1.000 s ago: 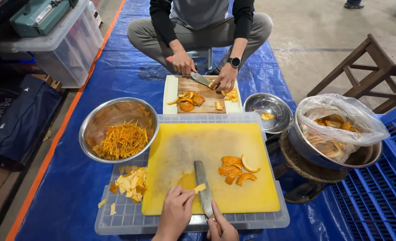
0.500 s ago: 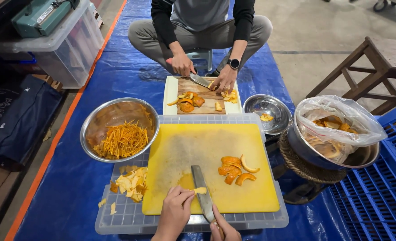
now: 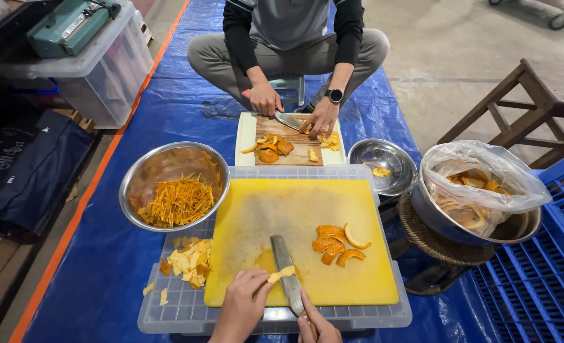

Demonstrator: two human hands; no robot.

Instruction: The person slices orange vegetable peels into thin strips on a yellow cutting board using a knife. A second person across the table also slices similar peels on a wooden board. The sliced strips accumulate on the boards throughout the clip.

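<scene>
Orange peel strip (image 3: 281, 274) lies pinched in the left hand (image 3: 242, 305) against the knife (image 3: 286, 273) gripped by the right hand (image 3: 319, 325) over the yellow cutting board (image 3: 294, 216).

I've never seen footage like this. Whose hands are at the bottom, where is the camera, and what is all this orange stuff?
There is no machine here. The camera sits on a person's head and looks down, so the two hands at the bottom edge are their own. The left hand pinches a pale strip of peel on a yellow cutting board. The right hand holds a knife against that strip. More orange peel pieces lie on the board. To the left, a metal bowl holds thin orange shreds. Opposite, a second person sits cutting peel on a wooden board.
</scene>
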